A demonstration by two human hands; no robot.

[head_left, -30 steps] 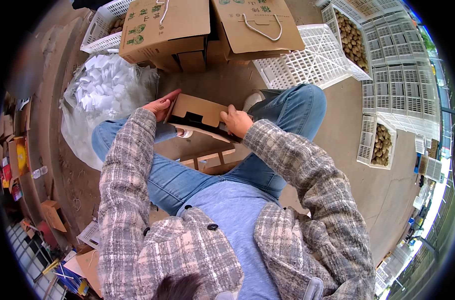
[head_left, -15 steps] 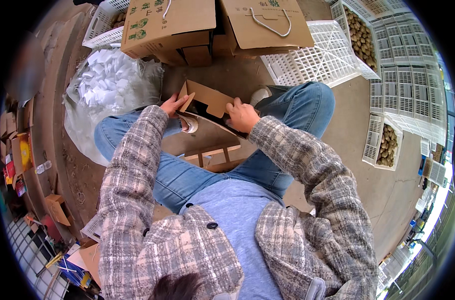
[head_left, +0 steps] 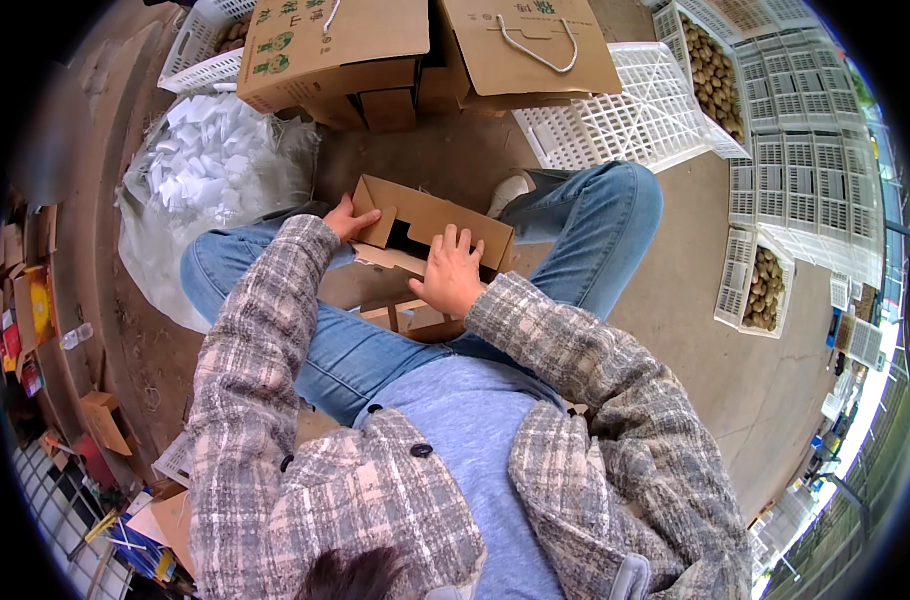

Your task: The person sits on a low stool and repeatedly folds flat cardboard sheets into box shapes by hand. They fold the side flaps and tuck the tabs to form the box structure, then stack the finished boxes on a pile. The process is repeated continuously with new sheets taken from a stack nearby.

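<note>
Concrete floor [head_left: 695, 300] below, open brown cardboard carton [head_left: 425, 208] held between denim-clad legs [head_left: 597, 235], left hand [head_left: 350, 218] pinching its left end, right hand [head_left: 450, 272] spread over its right part; lopsided pressing could buckle it or twist it loose.

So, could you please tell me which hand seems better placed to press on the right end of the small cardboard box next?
Probably the right hand: its spread fingers already rest on the cardboard box toward that end, while the left hand holds the opposite end.
</note>
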